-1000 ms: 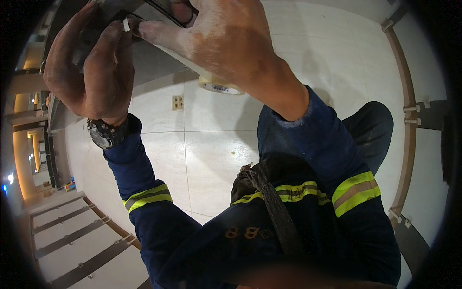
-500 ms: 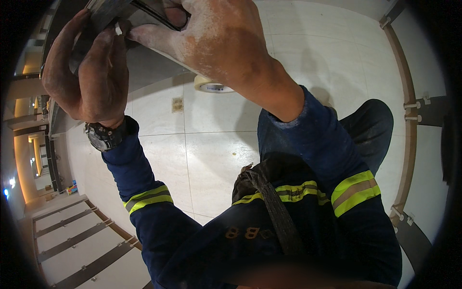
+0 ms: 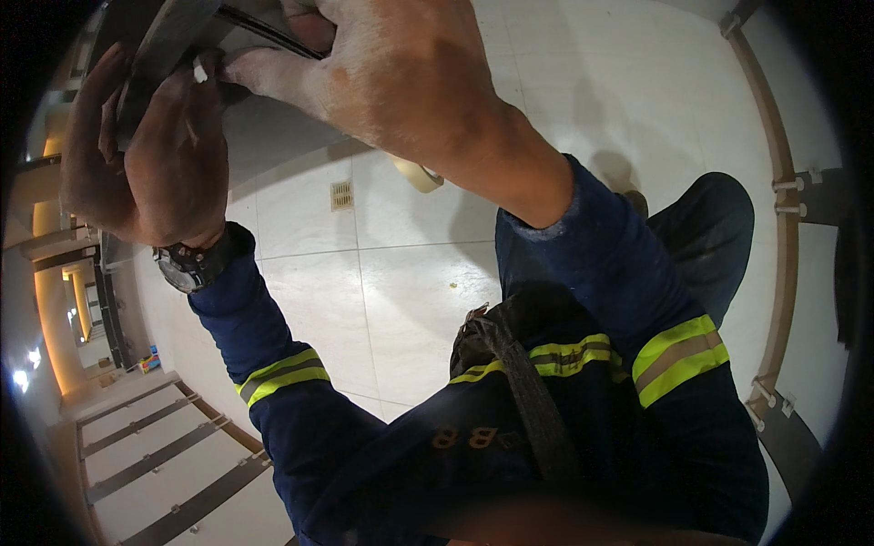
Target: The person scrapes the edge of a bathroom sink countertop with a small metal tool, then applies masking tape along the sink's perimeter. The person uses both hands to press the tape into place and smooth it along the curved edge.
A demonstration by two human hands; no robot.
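At the upper left, my left hand (image 3: 159, 173) is raised with its fingers curled around the edge of a grey flat strip (image 3: 162, 50). A small white bit (image 3: 200, 71) shows at one fingertip. My right hand (image 3: 401, 82), dusted with pale powder, is closed on a thin dark tool with a straight edge (image 3: 269, 33); its kind cannot be made out. The right thumb points toward the left fingertips, close beside them. Beneath both hands lies a dark grey panel (image 3: 282, 127). The upper frame edge cuts off the far ends of the strip and tool.
A roll of cream tape (image 3: 419, 175) rests below my right wrist, partly hidden by it. A small drain grate (image 3: 341, 196) is set in the pale tiled floor (image 3: 314, 291). White panels with dark bands (image 3: 150, 446) stand at lower left; a brown-edged wall (image 3: 785, 273) curves along the right.
Both hands have shifted slightly left in the picture, with the grey strip turned more upright. The floor and walls have moved a little as the view tilted; the tape roll is more covered.
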